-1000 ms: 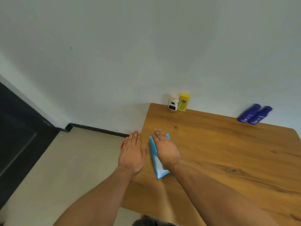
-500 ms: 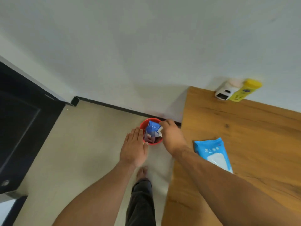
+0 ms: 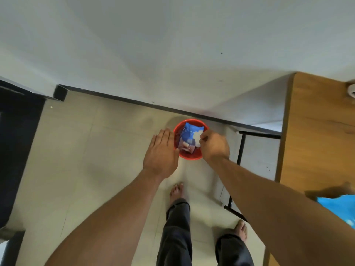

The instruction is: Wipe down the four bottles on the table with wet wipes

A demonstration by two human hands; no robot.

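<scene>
Since a moment ago your view has dropped from the table [image 3: 315, 131] to the floor [image 3: 86, 160], with the red bin [image 3: 189, 157] now centred.

Nearest, your bare feet [image 3: 177, 191] stand on the tiles, and the blue wipes pack [image 3: 343, 208] lies on the table at the right edge. Farther out, your left hand [image 3: 160, 154] is flat with straight fingers, just beside the bin's rim; your right hand [image 3: 214, 145] pinches a white wipe [image 3: 197, 138] above the bin. Only one white bottle [image 3: 351, 91] shows, at the table's far corner.

Bin [image 3: 190, 157] on floor [image 3: 96, 150], left of table [image 3: 317, 131].
</scene>
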